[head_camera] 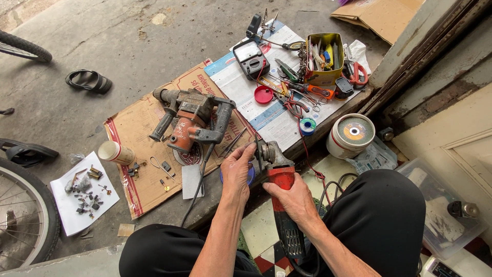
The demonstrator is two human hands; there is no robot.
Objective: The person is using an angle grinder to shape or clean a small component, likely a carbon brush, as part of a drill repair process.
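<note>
the work in hand looks like fitting or loosening something at the head of the grinder [277, 177], which lies across the person's lap, pointing toward the drill [190, 120] on the cardboard [148, 187]. the right hand [293, 201] has its grip clamped around the red body, just behind the head. the left hand [237, 172] rests at the head's left side, fingers curled against it; whether that grip pinches a small part i cannot tell. the next move likely calls for a steady right hold while the left turns.
</note>
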